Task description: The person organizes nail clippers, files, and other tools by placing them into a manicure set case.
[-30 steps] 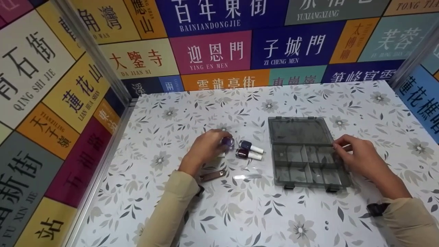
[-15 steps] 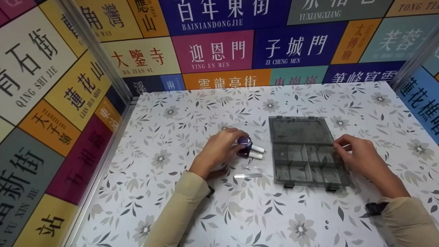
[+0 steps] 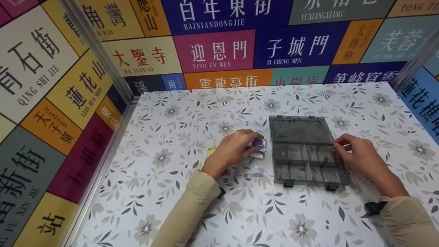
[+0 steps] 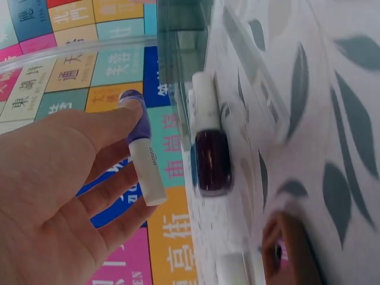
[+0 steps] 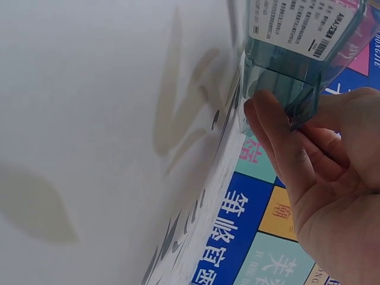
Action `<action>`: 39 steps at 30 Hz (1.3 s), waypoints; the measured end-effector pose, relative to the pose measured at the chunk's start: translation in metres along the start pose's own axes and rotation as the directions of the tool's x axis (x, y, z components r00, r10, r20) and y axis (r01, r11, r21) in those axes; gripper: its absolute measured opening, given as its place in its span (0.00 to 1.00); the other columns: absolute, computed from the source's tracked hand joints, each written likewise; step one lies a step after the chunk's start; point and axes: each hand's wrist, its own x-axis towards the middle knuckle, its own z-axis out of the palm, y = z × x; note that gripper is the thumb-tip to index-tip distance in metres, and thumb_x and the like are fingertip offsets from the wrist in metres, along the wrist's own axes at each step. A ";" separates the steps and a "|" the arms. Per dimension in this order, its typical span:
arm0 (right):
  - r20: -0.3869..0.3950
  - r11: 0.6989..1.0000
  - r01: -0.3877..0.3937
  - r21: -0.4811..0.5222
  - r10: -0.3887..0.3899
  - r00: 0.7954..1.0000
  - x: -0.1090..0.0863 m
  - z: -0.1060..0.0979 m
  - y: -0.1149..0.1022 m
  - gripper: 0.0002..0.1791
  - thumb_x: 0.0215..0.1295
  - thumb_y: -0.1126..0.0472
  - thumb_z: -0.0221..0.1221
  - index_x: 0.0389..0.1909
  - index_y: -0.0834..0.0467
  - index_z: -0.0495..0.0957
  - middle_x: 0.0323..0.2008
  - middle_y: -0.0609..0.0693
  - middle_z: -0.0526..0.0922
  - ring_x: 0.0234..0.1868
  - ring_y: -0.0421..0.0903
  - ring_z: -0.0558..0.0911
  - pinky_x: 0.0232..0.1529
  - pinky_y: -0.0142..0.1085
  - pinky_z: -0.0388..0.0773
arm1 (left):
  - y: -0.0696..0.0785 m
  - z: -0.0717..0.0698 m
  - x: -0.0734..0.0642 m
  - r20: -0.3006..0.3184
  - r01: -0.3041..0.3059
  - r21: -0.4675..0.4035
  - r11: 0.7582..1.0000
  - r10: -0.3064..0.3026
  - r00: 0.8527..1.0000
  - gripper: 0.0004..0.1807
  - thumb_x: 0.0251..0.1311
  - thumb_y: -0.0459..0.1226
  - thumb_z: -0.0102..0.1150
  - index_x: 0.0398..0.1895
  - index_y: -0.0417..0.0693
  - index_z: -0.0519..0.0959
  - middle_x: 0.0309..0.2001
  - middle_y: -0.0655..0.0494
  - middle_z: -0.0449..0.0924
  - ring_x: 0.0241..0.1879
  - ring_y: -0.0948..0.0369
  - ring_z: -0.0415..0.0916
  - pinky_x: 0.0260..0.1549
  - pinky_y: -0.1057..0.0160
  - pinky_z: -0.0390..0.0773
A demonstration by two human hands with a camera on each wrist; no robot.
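Note:
My left hand point(image 3: 233, 150) pinches a purple nail polish bottle point(image 4: 141, 122) between thumb and fingers, its white cap pointing down across the fingers in the left wrist view. The bottle is held off the table, just left of a smoky grey divided box point(image 3: 297, 129). A dark red nail polish bottle point(image 4: 212, 163) with a white cap lies on the table beneath this hand, and a sliver of a blue bottle point(image 4: 193, 157) shows behind it. My right hand point(image 3: 360, 156) grips the right edge of the box, fingertips against its clear wall point(image 5: 285, 89).
A clear flat strip point(image 3: 252, 175) lies in front of the bottles. Close to the left wrist are a brown nail clipper point(image 4: 291, 249) and a yellow-ended item point(image 3: 211, 151). A printed panel wall point(image 3: 219, 51) stands behind the table.
My left hand has carried the purple bottle rightward, over the other two bottles and up to the box's left side. The right hand stays on the box edge.

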 end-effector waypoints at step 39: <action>-0.007 1.000 -0.020 0.004 0.020 1.000 0.000 0.002 0.000 0.08 0.79 0.61 0.62 0.46 0.61 0.86 0.42 0.60 0.92 0.41 0.55 0.92 0.31 0.25 0.76 | 0.052 0.052 0.053 -0.009 -0.189 0.057 0.980 0.190 0.982 0.19 0.72 0.46 0.70 0.62 0.54 0.86 0.58 0.60 0.88 0.55 0.61 0.82 0.60 0.68 0.81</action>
